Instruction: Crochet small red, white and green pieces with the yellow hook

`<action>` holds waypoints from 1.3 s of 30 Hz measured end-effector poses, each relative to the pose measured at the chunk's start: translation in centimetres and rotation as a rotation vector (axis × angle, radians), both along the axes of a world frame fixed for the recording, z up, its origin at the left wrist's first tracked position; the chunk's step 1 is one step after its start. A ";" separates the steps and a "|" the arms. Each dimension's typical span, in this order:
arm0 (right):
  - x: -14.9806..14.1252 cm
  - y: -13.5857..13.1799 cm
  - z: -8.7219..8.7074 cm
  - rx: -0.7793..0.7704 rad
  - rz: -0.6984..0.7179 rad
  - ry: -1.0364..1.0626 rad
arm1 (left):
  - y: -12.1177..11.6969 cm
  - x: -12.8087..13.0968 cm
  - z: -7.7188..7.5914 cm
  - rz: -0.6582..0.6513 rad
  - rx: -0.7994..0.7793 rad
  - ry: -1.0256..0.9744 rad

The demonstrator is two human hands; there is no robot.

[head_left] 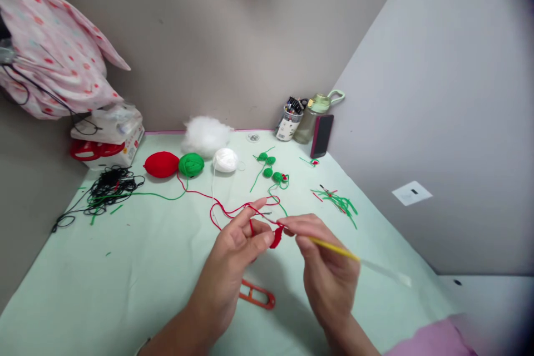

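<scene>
Between thumb and fingers, my left hand (237,253) pinches a small red crochet piece (276,237), with red yarn (261,212) running over its raised index finger. My right hand (329,267) grips a crochet hook (334,247) with a yellow handle, its far end smeared by motion. The hook's tip meets the top of the red piece, partly hidden by my fingers. From there the strand loops back across the table to the red yarn ball (162,164). Below my hands lies an orange-handled tool (257,295), partly covered by my left wrist.
Behind my hands sit a green yarn ball (191,164), a white yarn ball (226,160), white stuffing (206,136) and several small green crochet pieces (267,172). Tangled black yarn (112,189) lies left, yarn scraps (336,200) right. A phone (322,136) leans beside a bottle (306,122).
</scene>
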State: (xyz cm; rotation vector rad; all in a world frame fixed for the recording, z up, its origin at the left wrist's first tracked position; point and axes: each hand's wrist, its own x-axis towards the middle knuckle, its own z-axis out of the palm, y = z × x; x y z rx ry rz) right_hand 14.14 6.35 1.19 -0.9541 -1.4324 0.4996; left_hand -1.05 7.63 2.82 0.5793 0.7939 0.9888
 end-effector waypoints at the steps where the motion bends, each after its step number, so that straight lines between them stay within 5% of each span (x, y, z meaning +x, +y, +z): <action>1: 0.1 0.2 0.2 -0.078 0.056 0.096 | 0.1 -0.1 0.1 -0.019 -0.028 -0.021; 6: 0.6 0.3 0.8 -0.198 0.150 0.209 | 0.2 -0.3 0.1 -0.034 -0.071 -0.042; 11: 0.5 -0.9 0.2 0.182 -0.034 -0.451 | -0.3 0.2 -0.1 0.063 0.019 0.045; 14: 0.3 -1.0 -0.4 0.295 -0.131 -0.697 | -0.3 0.2 -0.1 0.032 -0.062 -0.018; 19: 0.4 -0.5 -0.3 0.088 -0.078 -0.159 | 0.4 -0.4 0.2 -0.058 -0.142 -0.161; 24: 0.6 0.3 0.7 -0.190 0.108 0.333 | 0.4 -0.3 0.5 -0.049 -0.080 -0.066; 28: 0.1 0.3 0.3 -0.211 0.108 0.202 | 0.0 0.3 0.3 -0.006 -0.014 -0.004; 35: -0.3 -1.2 -0.2 0.102 -0.084 -0.370 | -0.2 0.6 -0.4 0.015 -0.073 -0.038; 39: -0.1 -1.1 -0.3 0.140 -0.062 -0.329 | 0.0 0.4 -0.1 -0.021 -0.143 -0.168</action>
